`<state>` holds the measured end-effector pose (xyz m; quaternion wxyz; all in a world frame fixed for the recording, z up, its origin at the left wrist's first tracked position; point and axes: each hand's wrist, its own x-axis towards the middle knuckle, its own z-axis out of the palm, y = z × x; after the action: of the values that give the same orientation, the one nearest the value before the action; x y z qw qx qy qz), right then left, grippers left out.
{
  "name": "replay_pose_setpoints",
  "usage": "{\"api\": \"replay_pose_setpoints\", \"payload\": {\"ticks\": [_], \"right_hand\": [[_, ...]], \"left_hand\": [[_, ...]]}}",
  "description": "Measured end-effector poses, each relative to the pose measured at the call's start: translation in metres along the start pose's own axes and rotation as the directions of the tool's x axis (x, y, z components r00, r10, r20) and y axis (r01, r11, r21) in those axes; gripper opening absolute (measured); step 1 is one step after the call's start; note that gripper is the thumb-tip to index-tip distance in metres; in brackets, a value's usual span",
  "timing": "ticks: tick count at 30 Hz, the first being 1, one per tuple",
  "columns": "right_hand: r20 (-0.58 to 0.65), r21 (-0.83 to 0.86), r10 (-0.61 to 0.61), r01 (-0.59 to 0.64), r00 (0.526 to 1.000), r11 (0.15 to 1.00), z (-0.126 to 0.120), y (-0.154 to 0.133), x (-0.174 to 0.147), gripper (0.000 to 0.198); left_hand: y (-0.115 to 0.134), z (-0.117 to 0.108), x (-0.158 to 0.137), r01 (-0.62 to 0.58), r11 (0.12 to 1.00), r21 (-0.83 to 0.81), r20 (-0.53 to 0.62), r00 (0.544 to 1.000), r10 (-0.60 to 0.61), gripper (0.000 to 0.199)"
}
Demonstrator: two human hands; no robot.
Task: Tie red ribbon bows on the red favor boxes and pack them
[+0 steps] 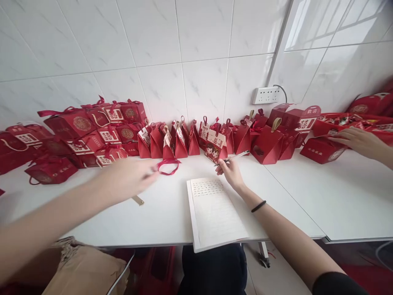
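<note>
My left hand (135, 176), blurred by motion, reaches in from the left above the table. Its fingertips are pinched together at one end of a looped red ribbon (169, 167). Under the wrist lies a small gold-coloured strip (138, 200), partly hidden. My right hand (229, 170) has its fingers closed round a pen (235, 157), held slanting above the top right of an open notebook (215, 217). Several lines of handwriting fill the top of the page; the lower part is blank. The notebook's near end juts over the table edge.
Red gift boxes (76, 125) are stacked at the left. Pointed red gift boxes (242, 139) line the wall. At the right, another person's hand (360, 141) touches a red box (322, 149) beside a red basket (377, 121). A cardboard box (86, 268) stands below. A power strip (267, 95) is on the wall.
</note>
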<state>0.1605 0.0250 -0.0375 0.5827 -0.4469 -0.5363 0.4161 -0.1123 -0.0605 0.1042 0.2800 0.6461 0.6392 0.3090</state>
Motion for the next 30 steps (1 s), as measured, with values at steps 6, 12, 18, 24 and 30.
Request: {"api": "replay_pose_setpoints", "payload": {"ticks": [6, 12, 18, 24, 30], "right_hand": [[-0.012, -0.037, 0.045, -0.045, 0.999, 0.998, -0.01, 0.013, -0.025, 0.044], [0.033, -0.137, 0.214, -0.208, 0.976, 0.969, -0.036, 0.008, -0.035, 0.041], [0.045, -0.394, 0.147, -0.118, 0.988, 0.911, -0.031, 0.006, -0.034, 0.031], [0.076, -0.482, 0.131, -0.079, 0.988, 0.873, -0.03, 0.006, -0.039, 0.027], [0.093, -0.508, 0.119, -0.056, 0.989, 0.859, -0.03, 0.005, -0.038, 0.027]], "left_hand": [[0.008, 0.153, 0.073, -0.413, 0.902, 0.123, 0.38, 0.859, 0.342, 0.013], [-0.023, 0.203, 0.091, -0.387, 0.92, 0.054, 0.406, 0.851, 0.334, 0.04], [-0.019, 0.196, 0.082, -0.446, 0.874, 0.194, 0.417, 0.844, 0.338, 0.025], [-0.013, 0.201, 0.078, -0.37, 0.92, 0.125, 0.416, 0.862, 0.29, 0.014], [-0.014, 0.207, 0.081, -0.362, 0.918, 0.162, 0.412, 0.87, 0.271, 0.022]]}}
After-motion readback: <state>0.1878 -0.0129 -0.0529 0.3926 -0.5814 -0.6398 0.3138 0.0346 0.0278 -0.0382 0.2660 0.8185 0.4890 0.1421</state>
